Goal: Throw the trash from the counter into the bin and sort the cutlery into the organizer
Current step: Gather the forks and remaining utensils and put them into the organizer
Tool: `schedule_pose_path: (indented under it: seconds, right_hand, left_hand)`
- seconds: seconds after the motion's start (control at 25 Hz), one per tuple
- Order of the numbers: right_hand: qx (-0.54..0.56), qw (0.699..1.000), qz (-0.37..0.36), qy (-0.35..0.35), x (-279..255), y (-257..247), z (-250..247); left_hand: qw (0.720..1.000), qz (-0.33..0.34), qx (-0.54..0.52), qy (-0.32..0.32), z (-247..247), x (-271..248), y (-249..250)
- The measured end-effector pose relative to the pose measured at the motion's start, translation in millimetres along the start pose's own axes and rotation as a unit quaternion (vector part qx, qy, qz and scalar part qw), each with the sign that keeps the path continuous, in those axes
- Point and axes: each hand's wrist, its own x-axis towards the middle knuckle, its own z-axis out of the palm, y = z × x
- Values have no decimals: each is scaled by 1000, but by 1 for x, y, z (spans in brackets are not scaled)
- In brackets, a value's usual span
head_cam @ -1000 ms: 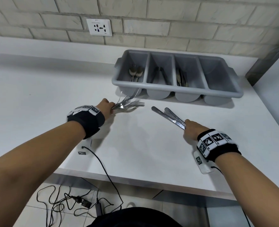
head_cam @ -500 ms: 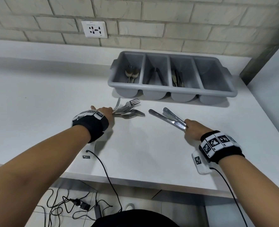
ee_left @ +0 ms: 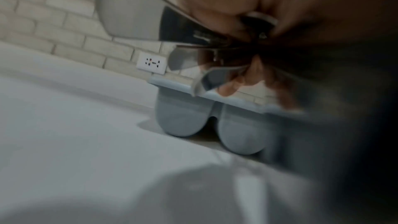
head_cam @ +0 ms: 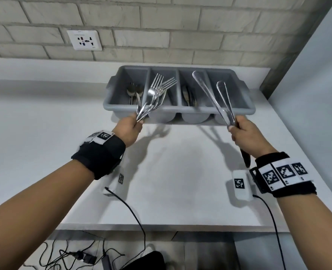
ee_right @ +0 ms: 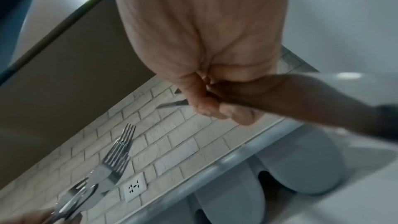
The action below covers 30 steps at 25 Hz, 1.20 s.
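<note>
A grey four-compartment organizer [head_cam: 180, 110] stands on the white counter against the brick wall. Spoons [head_cam: 135, 92] lie in its leftmost compartment and knives [head_cam: 188, 97] in the third. My left hand [head_cam: 131, 127] grips a bundle of forks [head_cam: 156, 90] by the handles, tines raised over the second compartment. In my right hand [head_cam: 242, 131] are two long steel knives [head_cam: 215, 96], rounded ends up over the right-hand compartments. The right wrist view shows the forks [ee_right: 118, 152] and the organizer's rounded front [ee_right: 290, 168]. The left wrist view is blurred, with the fork handles [ee_left: 193, 35] in my fingers.
A wall socket [head_cam: 84, 39] sits in the brick wall left of the organizer. The white counter [head_cam: 171, 182] runs to a front edge near me, and a side wall [head_cam: 317, 94] bounds it on the right. Cables [head_cam: 73, 256] lie on the floor below.
Both hands have lifted their cutlery off the counter and moved forward. The forks and knives now stand raised over the organizer instead of lying low in front of it.
</note>
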Motion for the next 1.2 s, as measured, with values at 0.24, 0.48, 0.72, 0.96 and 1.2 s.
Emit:
schedule_pose_path:
  seconds: [0.24,0.48,0.72,0.96,1.2]
  right_hand:
    - [41,993,58,91,76,-37,5]
    - [39,979,198,-5,151,-55,23]
    - [-231,953,163,-108,191,-86,33]
    - [-92,980,140,-103,201,-72,34]
    - [208,943,169,-196,148,-57,17]
  left_hand:
    - [970,-41,-229,-68,8,71,44]
    - [929,-65,-342,-129,3,118,74]
    - [928,-85,-331,-148,17,139,75]
    - [905,-126,-378,-149,40,147,81]
    - [887,-111,-433,-117,73,170,139]
